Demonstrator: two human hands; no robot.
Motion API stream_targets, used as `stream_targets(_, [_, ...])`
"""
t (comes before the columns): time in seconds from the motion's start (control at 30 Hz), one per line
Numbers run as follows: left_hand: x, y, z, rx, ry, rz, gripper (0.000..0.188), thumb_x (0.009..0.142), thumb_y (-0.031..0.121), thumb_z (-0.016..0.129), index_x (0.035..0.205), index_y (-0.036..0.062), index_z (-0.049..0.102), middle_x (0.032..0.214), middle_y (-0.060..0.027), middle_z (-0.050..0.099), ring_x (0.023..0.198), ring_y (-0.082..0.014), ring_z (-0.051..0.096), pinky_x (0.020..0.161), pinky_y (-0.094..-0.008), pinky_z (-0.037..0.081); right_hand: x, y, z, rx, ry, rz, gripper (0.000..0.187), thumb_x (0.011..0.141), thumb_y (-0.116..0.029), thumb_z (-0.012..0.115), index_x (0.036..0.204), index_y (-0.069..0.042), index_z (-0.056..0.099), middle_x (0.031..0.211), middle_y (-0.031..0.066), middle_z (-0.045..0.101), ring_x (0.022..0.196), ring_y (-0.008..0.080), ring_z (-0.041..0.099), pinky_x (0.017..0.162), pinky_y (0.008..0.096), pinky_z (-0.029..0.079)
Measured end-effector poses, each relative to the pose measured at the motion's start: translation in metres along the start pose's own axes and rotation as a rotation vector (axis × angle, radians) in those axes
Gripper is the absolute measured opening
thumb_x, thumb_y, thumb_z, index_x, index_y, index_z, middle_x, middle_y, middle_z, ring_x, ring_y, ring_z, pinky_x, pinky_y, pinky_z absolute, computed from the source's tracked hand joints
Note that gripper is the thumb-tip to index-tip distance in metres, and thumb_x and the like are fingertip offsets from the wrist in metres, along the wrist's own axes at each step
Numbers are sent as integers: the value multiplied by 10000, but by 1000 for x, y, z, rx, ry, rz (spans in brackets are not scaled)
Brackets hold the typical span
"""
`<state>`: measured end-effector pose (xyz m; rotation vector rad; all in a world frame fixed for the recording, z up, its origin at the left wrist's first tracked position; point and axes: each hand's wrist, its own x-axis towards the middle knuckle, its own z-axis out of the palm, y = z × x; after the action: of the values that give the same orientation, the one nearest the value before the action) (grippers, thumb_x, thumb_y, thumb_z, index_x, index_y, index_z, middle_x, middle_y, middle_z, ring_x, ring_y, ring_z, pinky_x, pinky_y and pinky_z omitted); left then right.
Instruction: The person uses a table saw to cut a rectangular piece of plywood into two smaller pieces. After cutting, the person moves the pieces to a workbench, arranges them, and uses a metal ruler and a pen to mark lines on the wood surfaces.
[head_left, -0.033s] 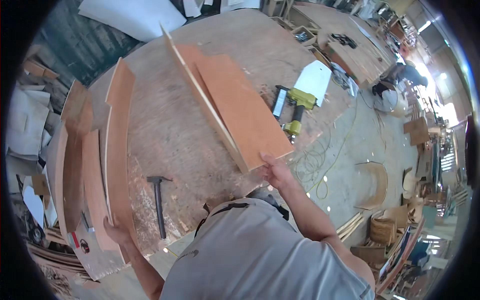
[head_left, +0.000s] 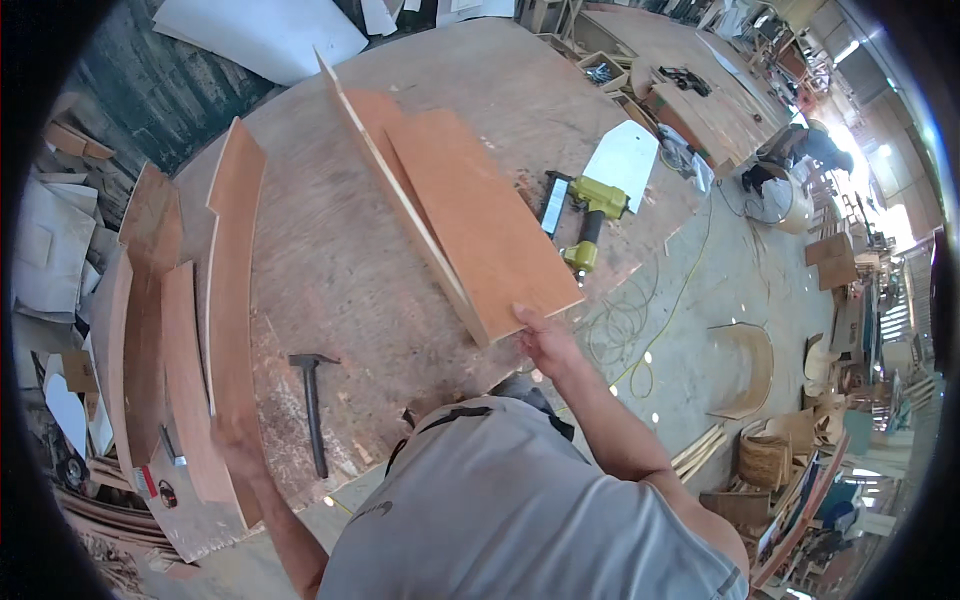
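Note:
My right hand (head_left: 548, 342) grips the near end of a reddish plywood panel (head_left: 475, 210), thumb on top and fingers underneath. Along that panel's left side a narrow plywood strip (head_left: 405, 210) stands on edge. At the left, my left hand (head_left: 238, 450) is over the near end of a long notched plywood board (head_left: 232, 270); motion smears its fingers. Between the two pieces lies a hammer (head_left: 315, 410) with a dark handle. A green-yellow nail gun (head_left: 594, 215) rests to the right of the panel, partly over a pale pointed sheet (head_left: 625, 165).
More plywood pieces (head_left: 148, 300) stand at the table's left side, near a small red item (head_left: 147, 482). A yellow hose (head_left: 690, 285) runs over the floor at right. Wooden trays (head_left: 600, 72) sit at the back. Another person (head_left: 800, 150) is farther off at right.
My left hand has shifted slightly right, from the notched board's left edge onto its face, and is now blurred. My right hand keeps its grip on the panel. The view has moved slightly.

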<state>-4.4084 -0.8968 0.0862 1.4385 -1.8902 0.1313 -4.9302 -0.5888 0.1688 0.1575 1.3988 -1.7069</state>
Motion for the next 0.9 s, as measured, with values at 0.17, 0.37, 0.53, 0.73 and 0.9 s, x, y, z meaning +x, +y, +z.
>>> stream_targets(0.17, [13, 350, 32, -1343, -1059, -899, 390, 969, 424, 596, 1132, 70, 619, 1092, -86, 663, 937, -174, 645, 798, -339, 528, -8, -17, 28, -132, -143, -116, 341, 872, -280, 739, 1109, -52, 646, 993, 25, 686, 879, 163, 640, 724, 306, 494])
stream_targets(0.37, [12, 494, 70, -1254, -1299, -926, 463, 980, 332, 595, 1273, -24, 552, 1175, -130, 661, 1021, -226, 666, 875, -358, 545, 23, -36, -33, -659, -525, -632, 358, 847, -282, 747, 1067, -9, 676, 957, 76, 689, 862, 140, 626, 735, 313, 492])
stream_targets(0.53, [-2, 503, 53, -1232, -1067, -907, 418, 976, 285, 603, 1222, -52, 596, 1127, -125, 684, 980, -205, 674, 874, -345, 536, 168, -80, -185, -701, 463, -512, 443, 837, -288, 752, 1097, 52, 636, 960, 177, 698, 846, 302, 683, 740, 378, 534])
stream_targets(0.73, [-22, 531, 12, -1124, -1027, -921, 421, 955, 260, 627, 1245, -42, 582, 1159, -130, 669, 1010, -209, 663, 883, -345, 533, 308, -85, -227, -698, 499, -184, 556, 715, -367, 819, 1018, 70, 655, 854, 198, 703, 763, 295, 690, 685, 412, 531])
stream_targets(0.9, [-51, 533, -5, -1085, -873, -991, 385, 944, 243, 649, 1198, -44, 614, 1106, -121, 689, 954, -188, 675, 844, -323, 535, 294, -129, -250, -450, 370, -271, 412, 736, -235, 820, 1003, 36, 664, 840, 100, 697, 732, 181, 645, 652, 348, 518])
